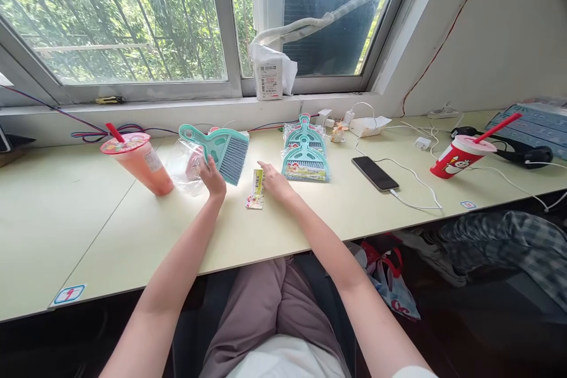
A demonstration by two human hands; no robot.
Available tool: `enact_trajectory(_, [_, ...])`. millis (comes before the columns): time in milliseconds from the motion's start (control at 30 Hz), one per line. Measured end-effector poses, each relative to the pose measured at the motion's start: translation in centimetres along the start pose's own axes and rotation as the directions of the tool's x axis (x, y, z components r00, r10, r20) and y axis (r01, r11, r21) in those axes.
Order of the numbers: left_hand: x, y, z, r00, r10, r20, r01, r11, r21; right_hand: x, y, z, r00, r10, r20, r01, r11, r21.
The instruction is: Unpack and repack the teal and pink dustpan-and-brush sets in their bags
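A pale worktop (pixel 133 248) runs beneath a window (pixel 133 18). At its middle, the person's left hand (pixel 213 181) grasps a teal dustpan-and-brush set (pixel 216 145), its long axis slanting, handle toward the upper left, bristles lower right. The right hand (pixel 276 183) rests at a printed card (pixel 256 194), lengthwise to the window; whether it grips, one cannot tell. The set hides some left fingers and partly blocks a clear wrapper (pixel 182 175), contents indistinct. Packaged sets (pixel 305 156) lie right, a pink drink (pixel 144 168) left.
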State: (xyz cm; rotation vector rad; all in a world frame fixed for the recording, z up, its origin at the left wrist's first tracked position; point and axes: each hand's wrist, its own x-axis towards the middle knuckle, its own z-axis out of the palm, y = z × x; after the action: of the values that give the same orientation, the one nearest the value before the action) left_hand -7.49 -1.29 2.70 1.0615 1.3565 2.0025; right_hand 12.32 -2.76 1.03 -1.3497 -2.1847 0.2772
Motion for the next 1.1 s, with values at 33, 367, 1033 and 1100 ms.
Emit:
enact_trajectory(33, [-0.3,0.2,0.0,0.999,0.040,-0.020,-0.038,0.997,0.066,-0.1,-0.2,-0.1,1.000,-0.011,-0.027,0.009,0.999,-0.040])
enact_trajectory(367, [-5.7,1.1,1.0,0.886,0.057,0.459,-0.130,0.983,0.129,-0.6,-1.5,-2.0,0.860,-0.136,-0.491,0.219,0.969,0.116])
enact_trajectory(1033, [-4.9,0.7,0.7,0.569,0.554,0.608,-0.820,0.440,0.366,0.1,-2.0,-1.8,0.871,0.028,-0.491,0.210,0.881,0.424])
enact_trajectory(1100, [-4.7,0.8,0.6,0.576,0.528,0.624,-0.810,0.472,0.347,0.3,-1.6,-2.2,0.888,0.035,-0.458,0.219,0.845,0.488])
